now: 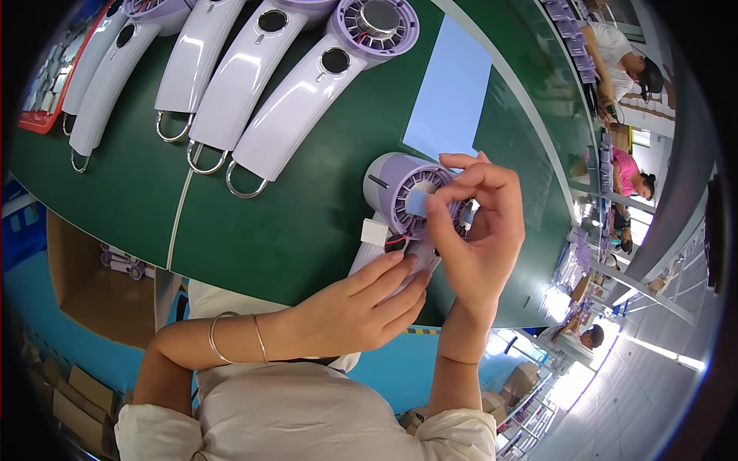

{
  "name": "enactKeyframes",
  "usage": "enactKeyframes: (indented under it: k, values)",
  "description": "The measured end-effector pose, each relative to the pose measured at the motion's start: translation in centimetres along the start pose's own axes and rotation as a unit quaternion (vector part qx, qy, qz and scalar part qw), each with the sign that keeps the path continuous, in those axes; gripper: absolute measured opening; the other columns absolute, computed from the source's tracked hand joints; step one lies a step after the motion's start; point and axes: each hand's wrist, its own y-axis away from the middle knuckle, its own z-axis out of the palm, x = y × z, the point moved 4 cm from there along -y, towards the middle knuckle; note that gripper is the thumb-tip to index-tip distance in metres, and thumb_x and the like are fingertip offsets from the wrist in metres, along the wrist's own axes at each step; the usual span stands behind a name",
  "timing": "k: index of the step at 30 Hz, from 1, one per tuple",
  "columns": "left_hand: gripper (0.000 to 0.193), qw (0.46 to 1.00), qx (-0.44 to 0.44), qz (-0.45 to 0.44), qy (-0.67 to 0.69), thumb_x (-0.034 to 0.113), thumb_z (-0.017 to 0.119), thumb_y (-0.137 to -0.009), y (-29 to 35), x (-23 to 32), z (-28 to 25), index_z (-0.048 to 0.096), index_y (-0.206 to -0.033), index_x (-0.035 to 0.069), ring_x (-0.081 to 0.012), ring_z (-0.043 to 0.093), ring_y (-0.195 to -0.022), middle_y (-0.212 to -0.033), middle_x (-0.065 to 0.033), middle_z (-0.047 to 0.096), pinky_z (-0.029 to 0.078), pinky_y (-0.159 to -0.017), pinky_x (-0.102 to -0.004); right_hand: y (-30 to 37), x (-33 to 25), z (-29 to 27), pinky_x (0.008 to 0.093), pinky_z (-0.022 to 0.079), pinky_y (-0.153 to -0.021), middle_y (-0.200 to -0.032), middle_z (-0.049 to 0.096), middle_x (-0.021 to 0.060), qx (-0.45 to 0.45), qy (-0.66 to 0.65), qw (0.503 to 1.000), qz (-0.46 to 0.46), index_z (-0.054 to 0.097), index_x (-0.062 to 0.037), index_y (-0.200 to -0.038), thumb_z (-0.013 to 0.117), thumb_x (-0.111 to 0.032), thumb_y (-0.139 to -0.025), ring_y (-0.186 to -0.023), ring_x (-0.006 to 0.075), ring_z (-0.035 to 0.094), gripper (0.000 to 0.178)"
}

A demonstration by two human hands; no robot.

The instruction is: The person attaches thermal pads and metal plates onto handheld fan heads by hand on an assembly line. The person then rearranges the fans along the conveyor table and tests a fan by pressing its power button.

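Pinching a small blue piece [416, 203], right grip [483, 227] at purple fan head [382, 177], left grip [361, 307] across handle [364, 256], closure hidden

No readable text, no legible labels, brands, numbers or signs anywhere

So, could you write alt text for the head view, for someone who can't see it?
A person's right grip pinches a small blue piece at the round lilac head of a handheld fan, while the left grip rests lower on it. Similar fans lie toward the upper left on the green table, and a light blue sheet lies beyond.
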Motion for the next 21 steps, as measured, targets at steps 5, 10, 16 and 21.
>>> enactKeyframes:
  k: [5, 10, 16, 21]
  values:
    - [0.026, 1.0, -0.003, 0.002, 0.005, 0.024, 0.058, -0.084, 0.2, 0.1, -0.1, 0.067, -0.102, 0.008, -0.0295, 0.057, -0.115, -0.121, -0.0098, 0.062, 0.037, -0.109, -0.0452, 0.2, -0.3, 0.2, 0.0514, 0.023, -0.113, -0.074, 0.063, 0.0012, 0.005, 0.001, 1.0, 0.003, 0.052, -0.0036, -0.103, 0.066, 0.009, -0.077, -0.107, 0.0229, 0.062, 0.032]
    - [0.026, 1.0, -0.005, 0.003, 0.01, 0.024, 0.058, -0.084, 0.3, 0.2, 0.0, 0.067, -0.102, 0.007, -0.0295, 0.057, -0.115, -0.121, -0.0101, 0.062, 0.038, -0.109, -0.0451, 0.3, -0.2, 0.0, 0.0512, 0.034, -0.108, -0.069, 0.064, 0.002, 0.026, 0.024, 0.999, -0.002, 0.053, -0.0064, -0.097, 0.069, 0.005, -0.074, -0.1, 0.0238, 0.067, 0.03]
    - [0.026, 1.0, -0.008, 0.001, 0.014, 0.023, 0.058, -0.084, -0.5, 0.1, 0.6, 0.067, -0.102, 0.007, -0.0296, 0.057, -0.115, -0.121, -0.0102, 0.062, 0.037, -0.109, -0.0448, 0.2, 0.3, -0.5, 0.0518, 0.027, -0.112, -0.075, 0.063, 0.0025, 0.01, 0.026, 1.0, -0.004, 0.054, -0.003, -0.097, 0.066, 0.008, -0.076, -0.102, 0.0204, 0.063, 0.027]
    - [0.027, 1.0, 0.001, 0.002, 0.026, 0.019, 0.057, -0.081, -0.9, -0.5, -0.4, 0.066, -0.102, 0.005, -0.0286, 0.057, -0.11, -0.117, -0.0114, 0.062, 0.039, -0.108, -0.0449, -0.7, -2.0, 0.0, 0.0564, 0.041, -0.1, -0.077, 0.059, 0.0072, 0.034, 0.13, 0.987, -0.085, 0.058, -0.004, -0.088, 0.071, 0.005, -0.072, -0.095, 0.0326, 0.063, 0.023]
